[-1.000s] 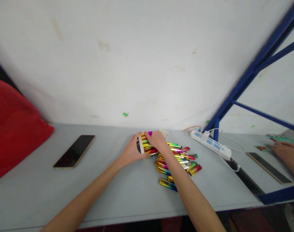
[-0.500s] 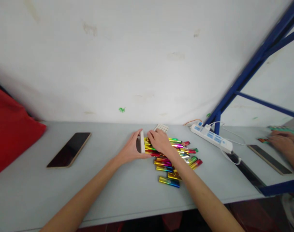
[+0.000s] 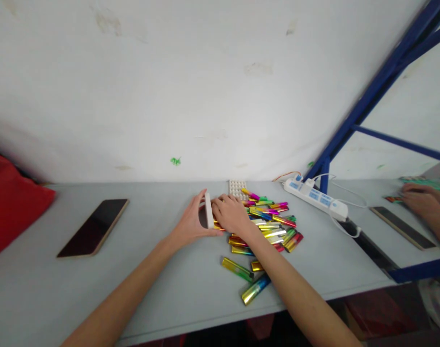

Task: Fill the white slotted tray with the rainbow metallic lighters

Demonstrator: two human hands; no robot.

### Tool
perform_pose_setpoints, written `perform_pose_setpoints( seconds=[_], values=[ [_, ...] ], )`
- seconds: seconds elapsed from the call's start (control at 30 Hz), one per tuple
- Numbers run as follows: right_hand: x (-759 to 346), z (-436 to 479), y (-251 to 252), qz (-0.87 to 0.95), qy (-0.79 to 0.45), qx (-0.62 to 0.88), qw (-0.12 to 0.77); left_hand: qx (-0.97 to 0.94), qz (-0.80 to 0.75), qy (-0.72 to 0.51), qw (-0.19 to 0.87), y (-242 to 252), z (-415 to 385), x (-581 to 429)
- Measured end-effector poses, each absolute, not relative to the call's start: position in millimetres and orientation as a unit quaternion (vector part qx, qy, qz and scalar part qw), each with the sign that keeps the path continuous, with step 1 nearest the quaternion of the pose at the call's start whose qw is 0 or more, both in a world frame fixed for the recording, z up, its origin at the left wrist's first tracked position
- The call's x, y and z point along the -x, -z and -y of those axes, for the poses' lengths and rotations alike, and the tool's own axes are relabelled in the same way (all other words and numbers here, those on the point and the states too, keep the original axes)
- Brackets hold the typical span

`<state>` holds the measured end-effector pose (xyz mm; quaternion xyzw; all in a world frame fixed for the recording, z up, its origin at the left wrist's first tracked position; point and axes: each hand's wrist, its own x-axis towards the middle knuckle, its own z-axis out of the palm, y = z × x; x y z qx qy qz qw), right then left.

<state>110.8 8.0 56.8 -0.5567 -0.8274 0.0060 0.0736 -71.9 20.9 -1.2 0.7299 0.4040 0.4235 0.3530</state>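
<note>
A heap of shiny multicoloured tubes [image 3: 270,224] lies on the grey table [image 3: 169,270], right of centre. My left hand [image 3: 191,221] grips a white tray [image 3: 208,210] held on its edge at the left side of the heap. My right hand [image 3: 231,215] rests curled on the tubes right beside the tray; what its fingers hold is hidden. Two tubes [image 3: 237,269] [image 3: 255,289] lie apart near the front edge. A second white holed tray [image 3: 237,188] lies flat behind the heap.
A dark phone [image 3: 93,227] lies on the left, with red fabric [image 3: 10,212] beyond it. A white power strip [image 3: 316,196] with cables sits at the right by a blue frame [image 3: 372,101]. Another person's hand [image 3: 420,200] works at far right near a second phone [image 3: 401,227].
The tubes have spread out, and two have slid toward the front edge. Both hands stay at the tray, which now stands more on edge. The view has shifted slightly.
</note>
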Motion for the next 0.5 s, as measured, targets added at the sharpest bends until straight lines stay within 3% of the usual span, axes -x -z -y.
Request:
perform_pose_setpoints(
  seconds=[0.5],
  values=[
    [-123,-13,-55,0.801,-0.035,0.587,0.111,-0.756,-0.416,-0.405,0.301,-14,-14,78]
  ],
)
